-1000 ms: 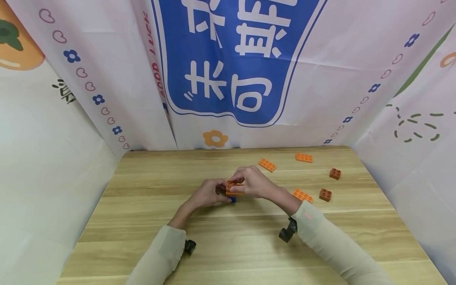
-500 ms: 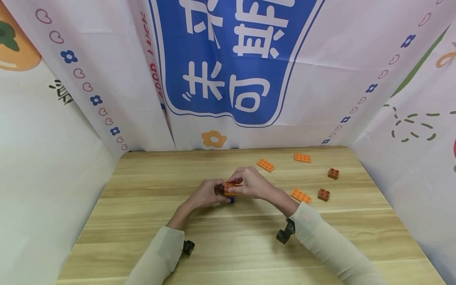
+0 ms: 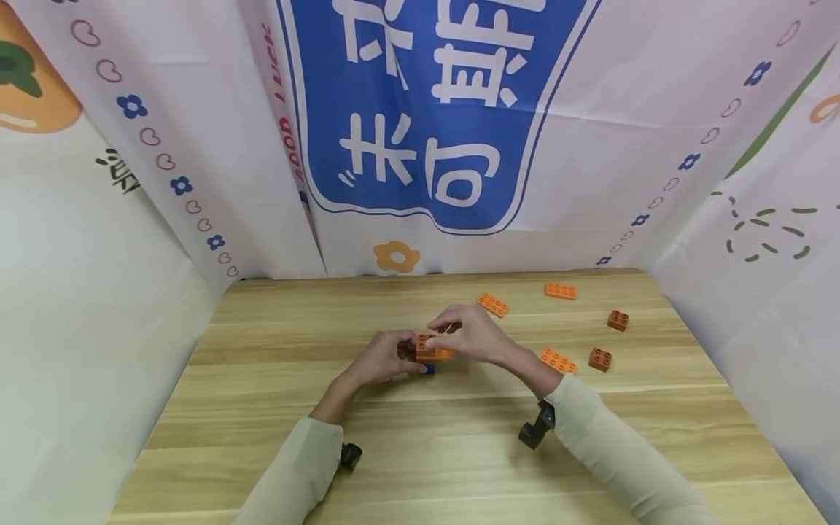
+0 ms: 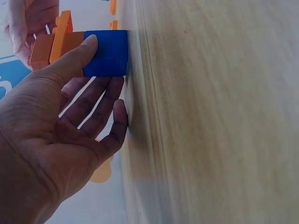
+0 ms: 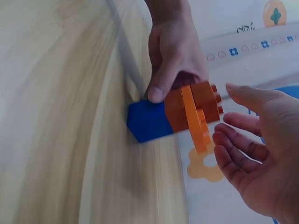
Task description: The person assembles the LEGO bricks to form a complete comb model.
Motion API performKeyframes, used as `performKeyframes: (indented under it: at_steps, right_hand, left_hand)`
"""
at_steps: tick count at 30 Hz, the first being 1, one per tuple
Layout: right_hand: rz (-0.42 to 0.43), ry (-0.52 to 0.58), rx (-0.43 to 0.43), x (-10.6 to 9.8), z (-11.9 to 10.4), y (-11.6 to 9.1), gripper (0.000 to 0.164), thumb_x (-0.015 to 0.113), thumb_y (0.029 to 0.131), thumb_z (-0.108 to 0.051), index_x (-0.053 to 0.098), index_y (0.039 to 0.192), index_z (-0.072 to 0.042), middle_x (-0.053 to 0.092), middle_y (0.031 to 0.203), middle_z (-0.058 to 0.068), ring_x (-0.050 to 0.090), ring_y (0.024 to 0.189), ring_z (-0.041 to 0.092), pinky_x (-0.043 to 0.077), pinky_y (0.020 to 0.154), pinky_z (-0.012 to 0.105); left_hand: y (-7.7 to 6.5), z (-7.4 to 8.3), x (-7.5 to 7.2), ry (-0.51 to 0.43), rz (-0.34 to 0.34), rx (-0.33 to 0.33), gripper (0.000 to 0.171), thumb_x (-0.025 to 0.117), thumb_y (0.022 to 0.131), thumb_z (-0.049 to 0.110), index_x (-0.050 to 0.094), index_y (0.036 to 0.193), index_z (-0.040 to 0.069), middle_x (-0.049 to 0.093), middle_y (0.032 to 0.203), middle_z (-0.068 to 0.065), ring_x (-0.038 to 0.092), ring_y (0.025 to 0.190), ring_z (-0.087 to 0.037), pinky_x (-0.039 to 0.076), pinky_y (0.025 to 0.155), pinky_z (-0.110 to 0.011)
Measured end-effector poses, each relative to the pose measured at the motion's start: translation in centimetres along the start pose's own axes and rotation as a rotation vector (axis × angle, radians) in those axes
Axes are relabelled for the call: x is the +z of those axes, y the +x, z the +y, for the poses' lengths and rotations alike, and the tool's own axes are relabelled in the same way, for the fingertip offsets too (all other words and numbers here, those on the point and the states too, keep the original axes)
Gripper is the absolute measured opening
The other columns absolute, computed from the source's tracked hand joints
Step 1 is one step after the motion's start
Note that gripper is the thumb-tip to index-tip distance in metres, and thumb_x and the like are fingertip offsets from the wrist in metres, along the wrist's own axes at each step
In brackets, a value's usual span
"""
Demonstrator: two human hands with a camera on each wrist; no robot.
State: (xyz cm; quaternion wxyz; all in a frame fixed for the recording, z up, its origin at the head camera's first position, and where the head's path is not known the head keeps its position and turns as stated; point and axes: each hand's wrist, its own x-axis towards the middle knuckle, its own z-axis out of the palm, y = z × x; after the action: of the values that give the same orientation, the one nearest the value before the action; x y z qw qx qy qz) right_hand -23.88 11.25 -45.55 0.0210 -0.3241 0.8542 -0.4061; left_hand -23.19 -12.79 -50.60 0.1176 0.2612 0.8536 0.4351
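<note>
A small stack of toy building bricks stands on the table, between the hands. At its bottom is a blue brick [image 4: 110, 53], then a brown brick [image 5: 175, 110], a thin orange plate [image 5: 195, 119] and another brown brick [image 5: 204, 100] with its studs showing on top. One end of the orange plate juts out past the stack toward the right. My left hand [image 3: 377, 357] grips the lower part, thumb across the blue and lower brown bricks; its fingers are partly hidden behind. Just off the top studs, my right hand [image 3: 479, 335] holds nothing, its fingers loosely bent and apart.
Loose on the wooden table [image 3: 262, 452] to the right lie three orange plates, a near one [image 3: 558, 360], a middle one [image 3: 493, 304] and a far one [image 3: 561, 291]. Two brown bricks, one nearer [image 3: 600, 359] and one farther [image 3: 617, 320], lie beyond. Printed cloth walls enclose the table.
My right hand has let go of the stack's top and drawn back slightly to the right, uncovering the jutting orange plate. The left hand keeps its grip in place.
</note>
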Motion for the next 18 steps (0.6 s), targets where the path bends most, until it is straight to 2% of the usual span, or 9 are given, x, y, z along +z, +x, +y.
performKeyframes:
  at_steps: [5, 12, 18]
  right_hand:
    - [0.052, 0.022, 0.048, -1.2, 1.0, -0.3, 0.033, 0.085, 0.092, -0.026, 0.079, 0.118, -0.005, 0.078, 0.112, 0.011, 0.073, 0.1, 0.023, 0.061, 0.09, 0.041]
    - [0.112, 0.023, 0.069, -2.3, 3.0, -0.5, 0.038, 0.088, 0.088, -0.018, 0.077, 0.12, 0.0, 0.076, 0.118, 0.022, 0.074, 0.104, 0.037, 0.062, 0.092, 0.048]
    - [0.147, -0.034, 0.096, -3.1, 4.7, -0.7, 0.043, 0.092, 0.085, -0.02, 0.077, 0.12, 0.001, 0.076, 0.119, 0.018, 0.072, 0.107, 0.041, 0.061, 0.092, 0.051]
  left_hand:
    - [-0.1, 0.2, 0.0, -0.002, -0.007, -0.018, 0.025, 0.09, 0.086, 0.011, 0.07, 0.101, 0.008, 0.075, 0.101, -0.002, 0.07, 0.089, -0.011, 0.06, 0.078, -0.026]
    - [-0.1, 0.2, 0.0, 0.001, -0.004, -0.029, 0.026, 0.091, 0.085, 0.011, 0.07, 0.101, 0.009, 0.074, 0.101, -0.002, 0.069, 0.088, -0.011, 0.059, 0.077, -0.026]
    - [-0.2, 0.2, -0.1, -0.001, -0.007, -0.034, 0.026, 0.09, 0.086, 0.012, 0.07, 0.102, 0.009, 0.074, 0.101, -0.001, 0.067, 0.088, -0.012, 0.057, 0.076, -0.025]
